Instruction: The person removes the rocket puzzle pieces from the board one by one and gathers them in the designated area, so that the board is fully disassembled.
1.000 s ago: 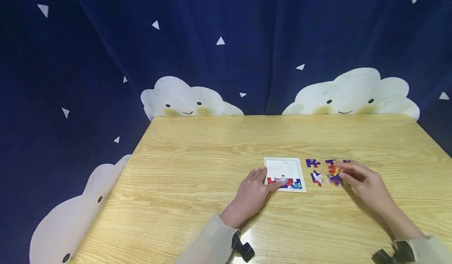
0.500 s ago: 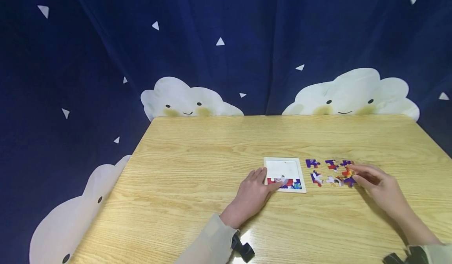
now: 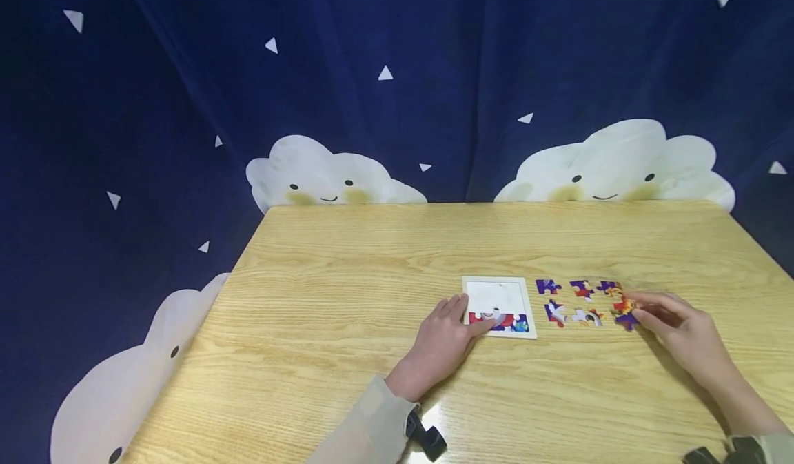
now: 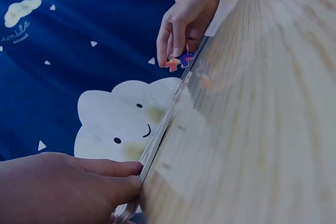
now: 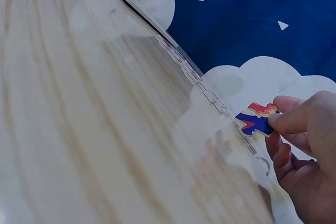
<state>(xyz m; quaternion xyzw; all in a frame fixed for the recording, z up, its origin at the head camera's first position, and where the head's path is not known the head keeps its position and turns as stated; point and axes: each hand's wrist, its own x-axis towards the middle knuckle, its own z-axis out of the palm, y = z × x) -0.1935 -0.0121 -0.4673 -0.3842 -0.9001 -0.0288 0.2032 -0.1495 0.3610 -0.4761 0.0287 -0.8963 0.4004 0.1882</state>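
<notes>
In the head view my left hand (image 3: 439,336) rests on the lower left of a white puzzle tray (image 3: 530,305), fingers extended at its left border and thumb pressing the fitted bottom row of pieces (image 3: 517,323). My right hand (image 3: 685,333) pinches a purple, red and orange puzzle piece (image 3: 626,312) between thumb and fingertips. The right wrist view shows this piece (image 5: 256,119) held above the table, tilted. Several loose puzzle pieces (image 3: 582,289) lie in two rows between the tray and my right hand. The tray's upper part shows bare white.
A light wooden table (image 3: 347,264) carries everything. Behind it hangs a dark blue curtain (image 3: 347,92) with white triangles and smiling clouds (image 3: 620,164). Bare wood stretches left of the tray and behind the pieces.
My right hand has moved to the right with the pinched puzzle piece, away from the loose pieces, uncovering more of them. My left hand stays on the tray.
</notes>
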